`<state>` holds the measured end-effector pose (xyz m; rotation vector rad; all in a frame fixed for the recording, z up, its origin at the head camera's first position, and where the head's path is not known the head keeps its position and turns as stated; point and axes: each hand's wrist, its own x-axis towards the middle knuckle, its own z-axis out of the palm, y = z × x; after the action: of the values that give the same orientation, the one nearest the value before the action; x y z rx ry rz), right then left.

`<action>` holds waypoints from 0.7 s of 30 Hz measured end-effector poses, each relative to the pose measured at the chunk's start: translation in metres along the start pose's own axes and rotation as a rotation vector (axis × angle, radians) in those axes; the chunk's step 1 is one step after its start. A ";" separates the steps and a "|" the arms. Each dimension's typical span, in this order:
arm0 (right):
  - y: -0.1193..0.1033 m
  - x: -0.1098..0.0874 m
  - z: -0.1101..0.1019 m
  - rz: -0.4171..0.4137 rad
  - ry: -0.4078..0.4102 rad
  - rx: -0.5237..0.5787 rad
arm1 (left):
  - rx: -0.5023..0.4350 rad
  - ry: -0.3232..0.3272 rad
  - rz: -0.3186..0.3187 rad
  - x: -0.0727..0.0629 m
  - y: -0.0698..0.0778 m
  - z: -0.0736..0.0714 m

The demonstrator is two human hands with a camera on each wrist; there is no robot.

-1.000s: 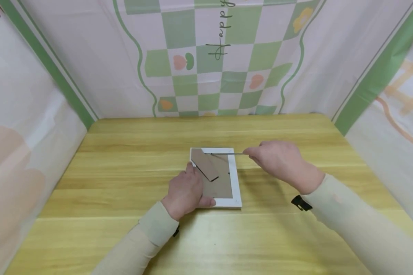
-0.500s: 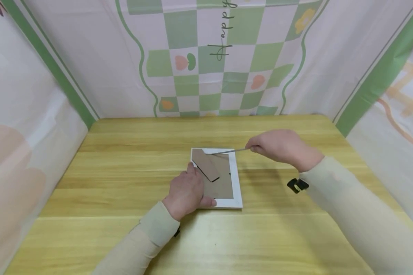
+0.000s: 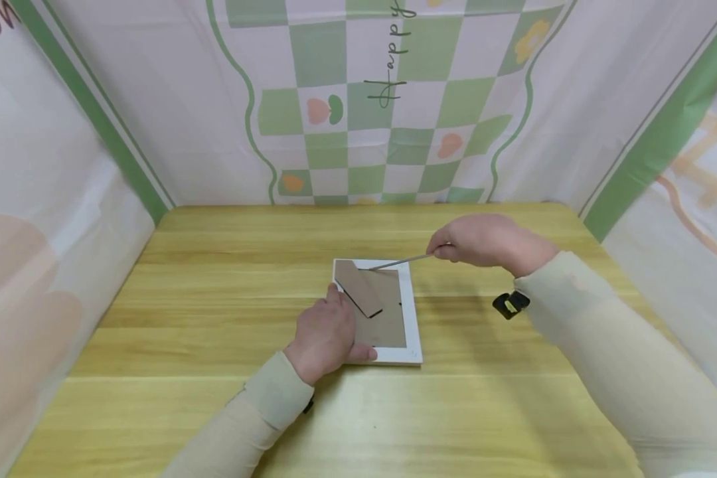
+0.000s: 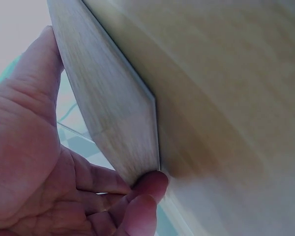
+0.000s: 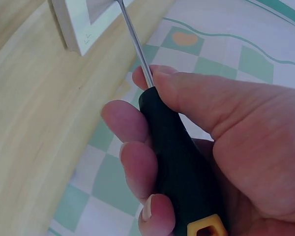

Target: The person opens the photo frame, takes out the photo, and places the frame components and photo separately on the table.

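A white picture frame (image 3: 413,318) lies face down on the wooden table, its brown backing board (image 3: 388,328) and slanted easel leg (image 3: 359,289) showing. My left hand (image 3: 324,335) holds it at the left, thumb on the near edge; the left wrist view has fingertips (image 4: 150,189) curled at the frame's corner. My right hand (image 3: 484,240) grips a screwdriver (image 5: 179,157) by its dark handle with a yellow end. The slim metal shaft (image 3: 401,262) slants down leftward, its tip at the far edge of the backing beside the easel leg.
The wooden table (image 3: 233,265) reaches back to a hanging cloth (image 3: 367,106) with green and white checks. More patterned cloth hangs at the left and right sides. A black strap (image 3: 510,304) hangs below the right sleeve.
My right hand has risen and moved back a little, so the screwdriver stands at a steeper slant, its tip still at the backing's far edge. My left hand and the picture frame stay put.
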<state>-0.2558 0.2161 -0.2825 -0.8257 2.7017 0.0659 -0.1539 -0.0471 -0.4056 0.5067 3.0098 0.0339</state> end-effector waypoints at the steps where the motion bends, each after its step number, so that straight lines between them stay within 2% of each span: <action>1: 0.000 0.001 -0.001 0.005 -0.010 0.007 | -0.001 -0.002 -0.002 0.000 0.000 0.000; 12: 0.003 0.005 -0.007 0.015 -0.095 0.085 | -0.005 -0.011 -0.008 0.001 -0.001 0.000; 21: 0.006 0.008 -0.010 0.025 -0.124 0.122 | -0.024 -0.012 -0.014 0.000 0.000 0.000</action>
<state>-0.2682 0.2152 -0.2755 -0.7273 2.5717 -0.0406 -0.1541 -0.0472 -0.4054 0.4814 2.9969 0.0649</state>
